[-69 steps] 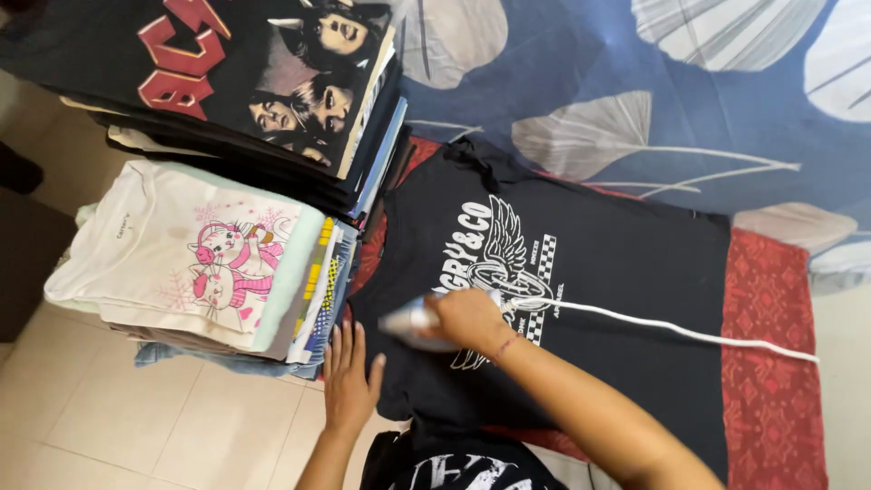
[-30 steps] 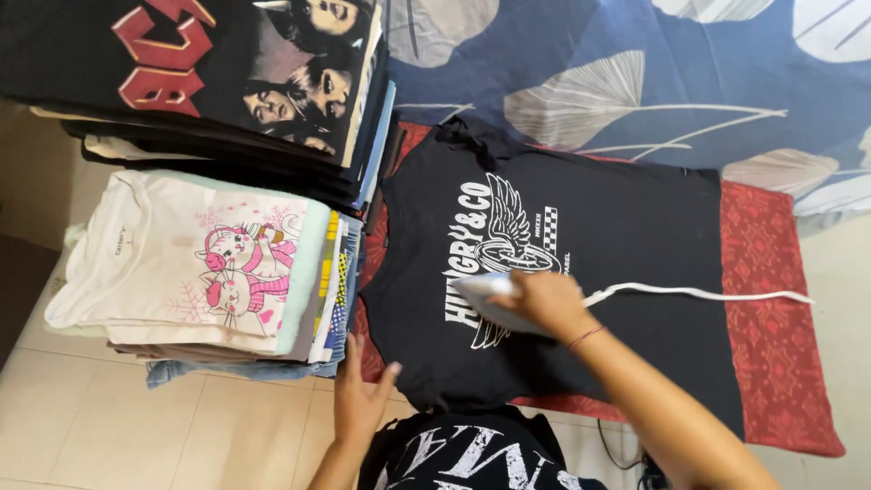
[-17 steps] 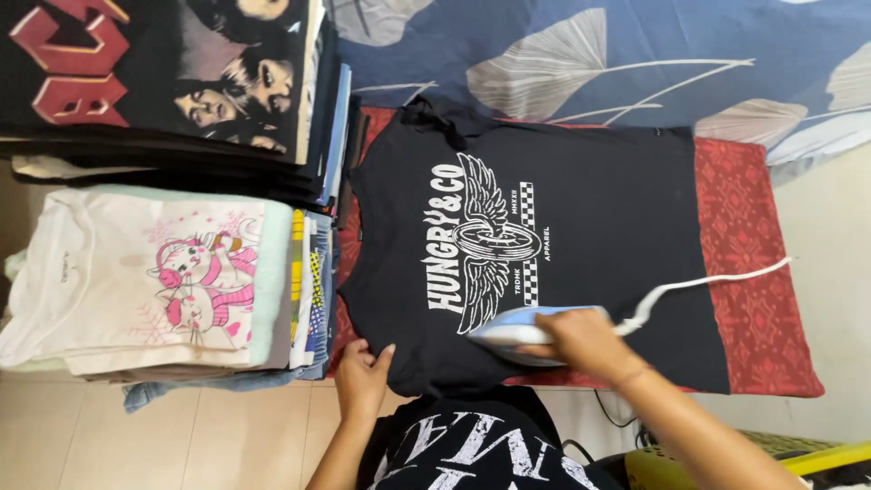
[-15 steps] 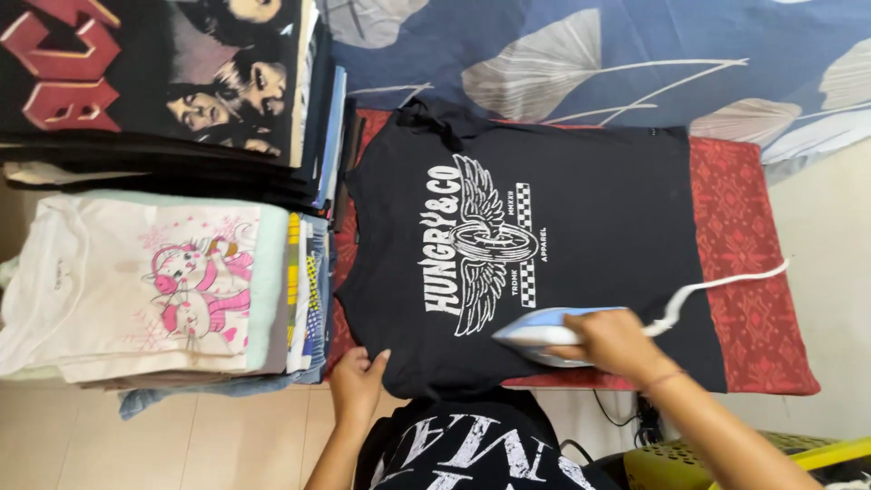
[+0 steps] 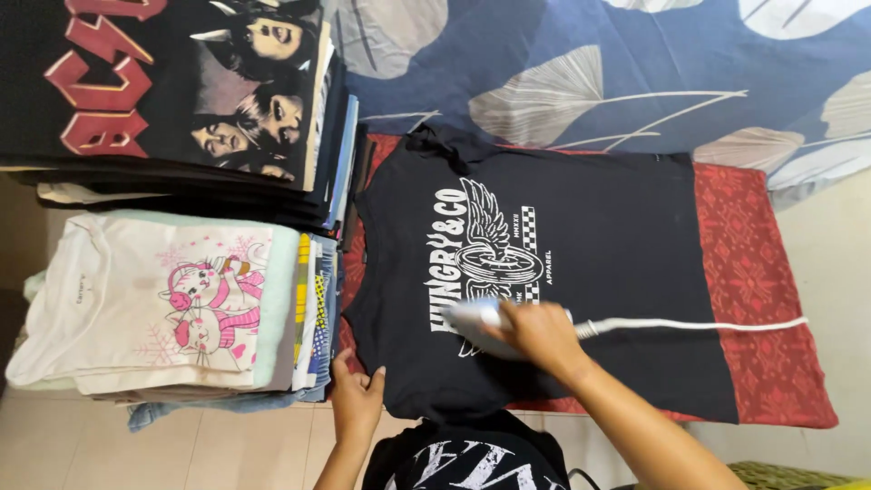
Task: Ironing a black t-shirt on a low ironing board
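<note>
Red patterned mat (image 5: 762,272) — flat black printed T-shirt (image 5: 617,236) on it.
Right hand (image 5: 543,334) fingers wrapped around white iron (image 5: 476,318) mid-shirt; left hand (image 5: 356,399) fingers together, pressing near-left hem.

Matt black cloth T-shirt (image 5: 581,263), smooth pale plastic iron (image 5: 476,319), patterned red woven mat (image 5: 762,272), glossy floor tiles (image 5: 181,454)

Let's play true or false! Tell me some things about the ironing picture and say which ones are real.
1. The right hand holds an iron on the black T-shirt. True.
2. The left hand is lifted high in the air. False: it rests at the shirt's edge.
3. The T-shirt lies on a red cloth. True.
4. The iron's cord is black. False: it is white.
5. The pale folded top shows a dog. False: pink cats.
</note>
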